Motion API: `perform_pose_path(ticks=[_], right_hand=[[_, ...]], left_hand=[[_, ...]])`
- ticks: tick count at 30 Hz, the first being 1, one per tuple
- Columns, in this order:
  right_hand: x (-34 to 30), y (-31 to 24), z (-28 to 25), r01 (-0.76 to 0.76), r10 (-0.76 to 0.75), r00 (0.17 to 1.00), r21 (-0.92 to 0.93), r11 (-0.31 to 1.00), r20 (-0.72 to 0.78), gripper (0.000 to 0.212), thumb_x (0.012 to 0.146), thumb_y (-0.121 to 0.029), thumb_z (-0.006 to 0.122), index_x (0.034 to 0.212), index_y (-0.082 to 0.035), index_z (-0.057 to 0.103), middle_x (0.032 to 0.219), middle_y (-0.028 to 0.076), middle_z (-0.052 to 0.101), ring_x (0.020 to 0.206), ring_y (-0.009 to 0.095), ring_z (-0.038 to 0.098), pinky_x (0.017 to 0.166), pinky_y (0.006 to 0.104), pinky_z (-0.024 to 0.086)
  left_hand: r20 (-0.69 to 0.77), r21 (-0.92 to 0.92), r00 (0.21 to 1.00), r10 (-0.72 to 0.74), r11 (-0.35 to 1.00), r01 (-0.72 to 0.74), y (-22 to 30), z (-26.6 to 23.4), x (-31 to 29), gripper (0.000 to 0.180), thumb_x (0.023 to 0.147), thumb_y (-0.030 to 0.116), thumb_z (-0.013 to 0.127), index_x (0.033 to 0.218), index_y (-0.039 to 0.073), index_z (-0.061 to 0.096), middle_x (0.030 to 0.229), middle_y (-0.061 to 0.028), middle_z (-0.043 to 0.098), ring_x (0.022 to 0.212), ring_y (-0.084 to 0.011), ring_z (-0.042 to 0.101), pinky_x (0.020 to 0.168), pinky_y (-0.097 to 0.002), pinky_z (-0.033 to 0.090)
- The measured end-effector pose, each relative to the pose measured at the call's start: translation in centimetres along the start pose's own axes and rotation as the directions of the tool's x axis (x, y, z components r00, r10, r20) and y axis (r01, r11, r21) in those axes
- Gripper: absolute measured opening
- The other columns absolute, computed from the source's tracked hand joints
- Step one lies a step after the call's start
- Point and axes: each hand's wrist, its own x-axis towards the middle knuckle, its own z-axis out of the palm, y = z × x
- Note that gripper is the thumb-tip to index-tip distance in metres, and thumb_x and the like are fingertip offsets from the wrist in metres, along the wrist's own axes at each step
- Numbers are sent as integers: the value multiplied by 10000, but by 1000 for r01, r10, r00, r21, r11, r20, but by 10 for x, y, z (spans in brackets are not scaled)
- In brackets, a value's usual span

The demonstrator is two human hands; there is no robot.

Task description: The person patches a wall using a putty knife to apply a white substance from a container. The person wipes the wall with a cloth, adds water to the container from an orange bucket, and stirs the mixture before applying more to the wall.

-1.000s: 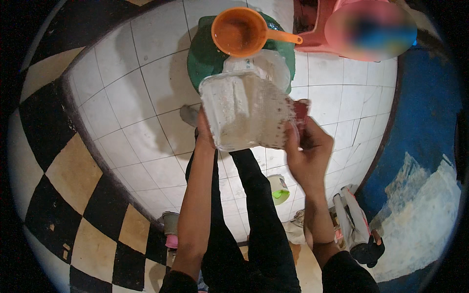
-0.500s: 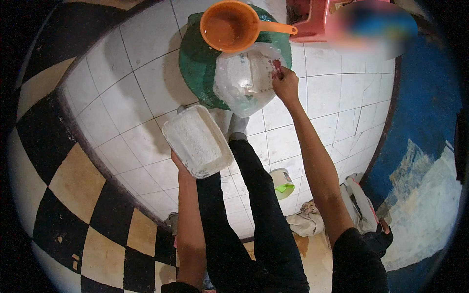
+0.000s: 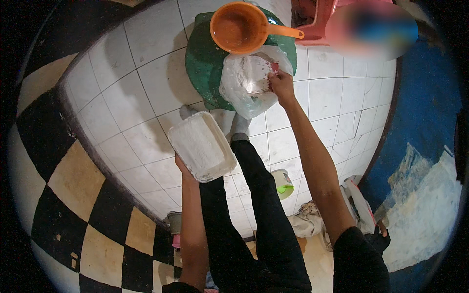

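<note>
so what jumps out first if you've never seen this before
The orange scoop at the top, sitting on a green tub, catches the eye first. Just below it the right hand grips a clear plastic bag, while the left hand holds a white tray over the white tiled floor.

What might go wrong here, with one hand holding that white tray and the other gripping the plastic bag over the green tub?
The white tray sits tilted in the left hand, held only at its near edge, so it may slip. The right hand pinches the plastic bag at one spot; it could sag and spill. The orange scoop resting on the green tub might get knocked off.
</note>
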Motion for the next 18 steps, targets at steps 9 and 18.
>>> perform_pose_path(ticks=[9,18], right_hand=[[-40,-47,-37,-189,159,981,340,921,116,137,919,-112,570,971,6,616,719,-7,547,578,76,489,569,261,487],[-109,-109,-75,-132,90,987,344,930,137,206,920,-152,581,1002,35,609,783,22,583,607,84,511,579,242,463]], left_hand=[[-125,96,988,92,992,-80,25,35,54,527,957,441,364,1318,72,468,1263,-108,556,1130,-274,561,927,-408,496],[-68,178,997,-20,984,32,24,93,73,513,953,422,368,1288,56,501,1207,-111,594,1063,-264,600,897,-385,507]])
